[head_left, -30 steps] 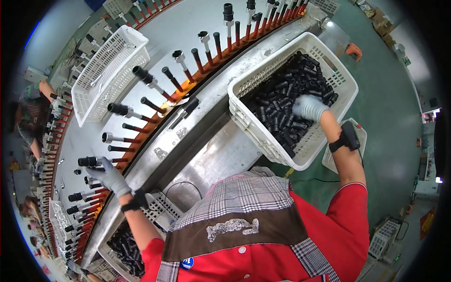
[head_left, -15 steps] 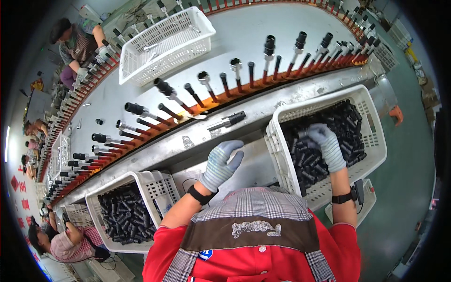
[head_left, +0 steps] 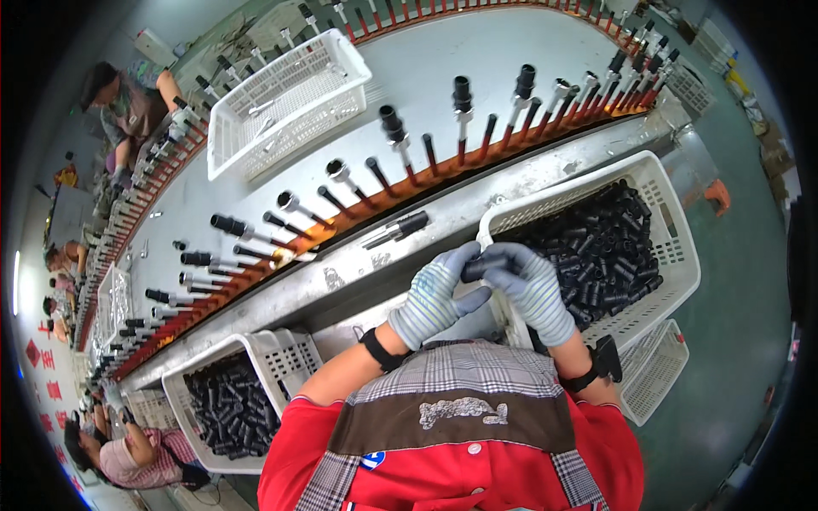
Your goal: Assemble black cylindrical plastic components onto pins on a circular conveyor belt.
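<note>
Left hand (head_left: 434, 298) now meeting right hand (head_left: 532, 285), black tube (head_left: 477, 268) between, steel bench (head_left: 358, 272)

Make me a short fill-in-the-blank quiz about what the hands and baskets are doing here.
1. Both gloved hands, left hand and right hand, meet on one small ____ tube.
2. The right basket holds tubes of ____ colour.
3. The far basket on the table is ____ in colour.
4. Pegs along the table's orange rail stand in a ____.

Missing: black; black; white; row

Gloved left hand (head_left: 436, 294) and right hand (head_left: 532, 285) meet, fingers curled, forearms bent.
</note>
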Action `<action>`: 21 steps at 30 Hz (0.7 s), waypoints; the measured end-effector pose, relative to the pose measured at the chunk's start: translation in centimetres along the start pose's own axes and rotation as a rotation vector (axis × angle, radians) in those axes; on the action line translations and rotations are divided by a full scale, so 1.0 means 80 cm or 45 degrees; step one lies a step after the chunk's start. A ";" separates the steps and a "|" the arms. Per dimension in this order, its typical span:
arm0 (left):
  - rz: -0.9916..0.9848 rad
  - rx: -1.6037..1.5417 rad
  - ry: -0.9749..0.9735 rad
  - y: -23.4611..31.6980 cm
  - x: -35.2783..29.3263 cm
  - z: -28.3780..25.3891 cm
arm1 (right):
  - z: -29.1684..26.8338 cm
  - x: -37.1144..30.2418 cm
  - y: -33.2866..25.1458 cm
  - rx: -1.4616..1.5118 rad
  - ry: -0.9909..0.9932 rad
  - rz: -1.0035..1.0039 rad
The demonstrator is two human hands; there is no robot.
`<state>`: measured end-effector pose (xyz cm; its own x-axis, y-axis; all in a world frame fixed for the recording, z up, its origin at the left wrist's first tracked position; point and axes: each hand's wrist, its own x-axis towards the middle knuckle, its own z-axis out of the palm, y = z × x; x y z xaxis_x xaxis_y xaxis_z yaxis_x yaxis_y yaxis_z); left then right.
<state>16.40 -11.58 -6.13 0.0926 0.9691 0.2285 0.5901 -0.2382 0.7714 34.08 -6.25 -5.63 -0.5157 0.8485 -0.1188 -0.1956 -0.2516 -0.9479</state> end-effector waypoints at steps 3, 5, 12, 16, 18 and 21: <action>-0.124 -0.028 -0.151 -0.004 0.014 0.016 | 0.001 0.006 -0.017 -1.206 -0.095 -0.481; -0.139 -0.066 -0.236 -0.012 0.029 0.025 | -0.002 0.011 -0.013 -1.408 -0.057 -0.531; -0.386 -0.681 -0.054 -0.060 0.066 0.032 | -0.017 0.016 -0.006 -1.149 0.057 -0.646; -0.230 -0.764 0.187 -0.056 0.148 0.013 | -0.041 0.016 -0.004 -0.748 0.151 -0.346; -0.137 -0.830 0.350 -0.042 0.202 0.010 | -0.037 0.019 -0.006 -0.779 0.209 -0.136; 0.060 -1.011 0.452 -0.031 0.296 0.025 | -0.060 0.029 -0.005 -0.827 0.172 -0.308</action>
<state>18.73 12.06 -3.88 -0.2307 0.9117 0.3399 -0.1542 -0.3791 0.9124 36.96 -1.94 -6.97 -0.4039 0.9067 0.1215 0.2675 0.2441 -0.9321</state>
